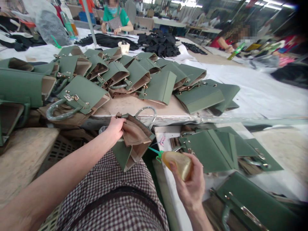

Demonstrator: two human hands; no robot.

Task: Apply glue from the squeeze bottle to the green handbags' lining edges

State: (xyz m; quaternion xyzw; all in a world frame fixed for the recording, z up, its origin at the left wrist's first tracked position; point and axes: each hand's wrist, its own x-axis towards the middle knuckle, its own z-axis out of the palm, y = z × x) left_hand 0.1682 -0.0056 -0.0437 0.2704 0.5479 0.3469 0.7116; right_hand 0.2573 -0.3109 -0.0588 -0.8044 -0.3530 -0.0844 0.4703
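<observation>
One bottle (177,161), yellowish contents (183,166), brown-lined bag (135,138)

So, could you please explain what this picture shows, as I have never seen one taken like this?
Of course. There is no machine here, just a person's two bare hands, seen by one camera worn on that person's head and looking forward and down. That is why the arms and the checked clothing appear at the bottom.

The left hand grips a green handbag by its brown lining. The right hand holds a squeeze bottle, its thin nozzle pointing at the bag; whether they touch is hard to tell.

More green bags crowd the table ahead, with black cloth beyond. Others lie to the right.
</observation>
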